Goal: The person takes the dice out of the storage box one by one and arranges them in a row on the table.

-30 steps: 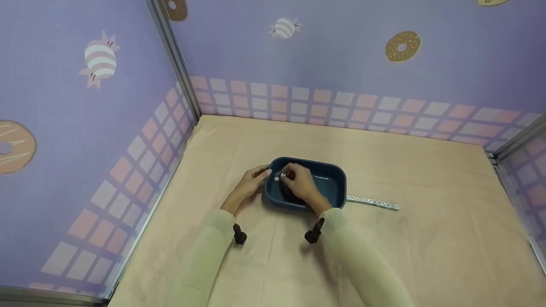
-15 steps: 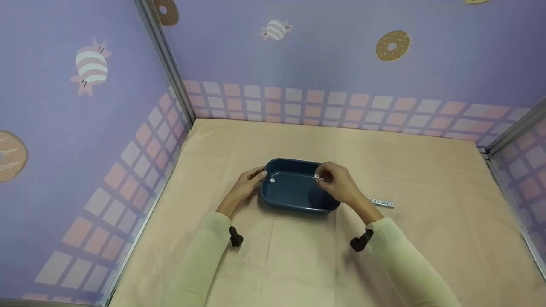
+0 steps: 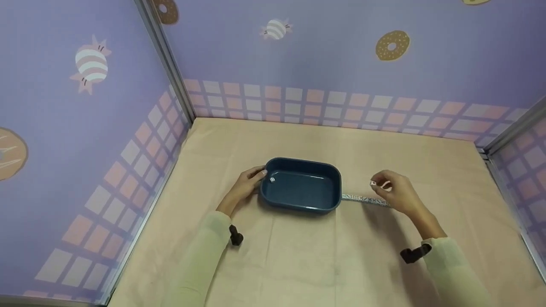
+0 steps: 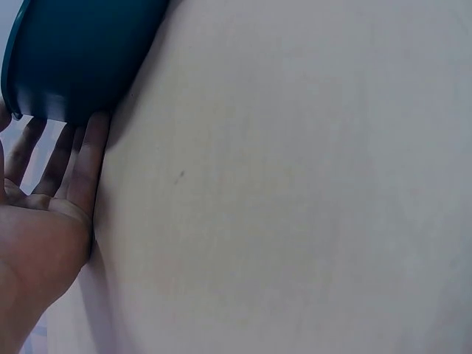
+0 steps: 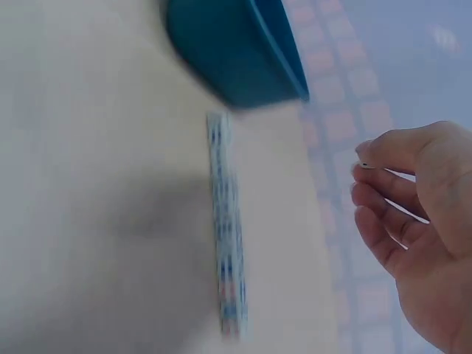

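Note:
A dark blue rounded rectangular tub (image 3: 298,209) stands on the table. My left hand (image 3: 245,185) grips its left end, thumb at the rim and fingers (image 4: 90,158) stretched against the outer wall in the left wrist view. Inside, near that end, lies one white die (image 3: 272,180). My right hand (image 3: 399,192) pinches another white die (image 3: 373,183) between thumb and fingertips, raised over the far end of a row of dice (image 3: 362,198). In the right wrist view only a sliver of the held die (image 5: 366,165) shows.
The dice row runs rightward from the tub's right end, lined up edge to edge on a cream tablecloth (image 3: 307,260). Purple patterned walls (image 3: 332,64) with metal corner posts (image 3: 168,59) close in the table at the back and sides.
My right hand has carried its die from inside the tub rightward, out over the row of dice. My left hand has stayed on the tub, and the other die still lies inside.

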{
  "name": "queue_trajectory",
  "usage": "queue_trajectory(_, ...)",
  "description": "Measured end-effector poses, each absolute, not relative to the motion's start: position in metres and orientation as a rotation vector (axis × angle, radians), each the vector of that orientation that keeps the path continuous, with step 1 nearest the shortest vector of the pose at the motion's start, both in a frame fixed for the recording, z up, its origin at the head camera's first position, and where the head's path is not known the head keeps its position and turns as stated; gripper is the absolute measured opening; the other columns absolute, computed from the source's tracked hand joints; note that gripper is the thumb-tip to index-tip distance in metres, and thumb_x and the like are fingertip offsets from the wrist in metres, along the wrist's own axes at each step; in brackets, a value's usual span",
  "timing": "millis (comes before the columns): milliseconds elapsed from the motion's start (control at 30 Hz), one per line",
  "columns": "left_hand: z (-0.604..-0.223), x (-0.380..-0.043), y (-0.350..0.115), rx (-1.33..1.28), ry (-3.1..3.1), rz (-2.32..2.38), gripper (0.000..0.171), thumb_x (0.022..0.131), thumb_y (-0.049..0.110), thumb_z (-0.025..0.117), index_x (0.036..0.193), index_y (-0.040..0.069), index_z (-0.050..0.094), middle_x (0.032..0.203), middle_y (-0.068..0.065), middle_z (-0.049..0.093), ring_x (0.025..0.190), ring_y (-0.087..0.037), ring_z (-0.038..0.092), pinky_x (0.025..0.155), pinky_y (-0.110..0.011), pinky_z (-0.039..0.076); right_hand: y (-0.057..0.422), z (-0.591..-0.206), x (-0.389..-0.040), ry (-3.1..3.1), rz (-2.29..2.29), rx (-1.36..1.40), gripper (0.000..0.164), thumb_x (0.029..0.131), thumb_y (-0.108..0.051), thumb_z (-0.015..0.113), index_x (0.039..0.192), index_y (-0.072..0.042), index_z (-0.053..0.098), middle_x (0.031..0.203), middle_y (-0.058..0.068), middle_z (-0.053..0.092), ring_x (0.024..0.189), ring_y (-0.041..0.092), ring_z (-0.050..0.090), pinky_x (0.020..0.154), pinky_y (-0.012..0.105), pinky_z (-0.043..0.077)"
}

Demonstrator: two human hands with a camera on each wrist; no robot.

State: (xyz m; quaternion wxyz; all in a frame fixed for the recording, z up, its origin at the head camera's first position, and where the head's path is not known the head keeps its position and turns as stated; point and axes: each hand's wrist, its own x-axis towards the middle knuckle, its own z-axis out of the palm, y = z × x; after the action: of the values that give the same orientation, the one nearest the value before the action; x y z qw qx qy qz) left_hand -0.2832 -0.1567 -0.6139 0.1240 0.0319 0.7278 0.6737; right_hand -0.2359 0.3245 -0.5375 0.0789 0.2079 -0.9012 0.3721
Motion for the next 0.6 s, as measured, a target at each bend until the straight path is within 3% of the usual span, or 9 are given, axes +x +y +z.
queue_trajectory(133,-0.615,-0.285,-0.158,0.11,2.141,1.945,0.049,0.109,0.038,0.062,0.152,0.013,0.059,0.15,-0.009,0.059,0.137,-0.026,0.058,0.11,-0.041,0.05,0.356,-0.548,-0.23,-2.787,1.125,0.518,0.013,0.095,0.005,0.074,0.108,0.001,0.072,0.101,0.012,0.072,0.092,0.028,0.069,0.078,0.021,0.055)
queue_trajectory(267,-0.616,-0.285,-0.158,0.141,2.168,1.931,0.051,0.11,0.037,0.061,0.154,0.011,0.057,0.152,-0.011,0.057,0.141,-0.029,0.054,0.115,-0.045,0.045,0.383,-0.563,-0.222,-2.85,1.121,0.426,0.016,0.094,0.008,0.073,0.109,0.002,0.07,0.104,0.015,0.071,0.096,0.03,0.067,0.078,0.015,0.052)
queue_trajectory(600,-0.616,-0.286,-0.157,0.097,2.111,1.972,0.049,0.11,0.035,0.061,0.153,0.011,0.057,0.149,-0.012,0.059,0.133,-0.028,0.061,0.106,-0.04,0.053,0.407,-0.591,-0.209,-2.999,1.049,0.28,0.014,0.098,0.0,0.072,0.112,-0.004,0.071,0.104,0.012,0.071,0.096,0.028,0.065,0.078,0.03,0.054)
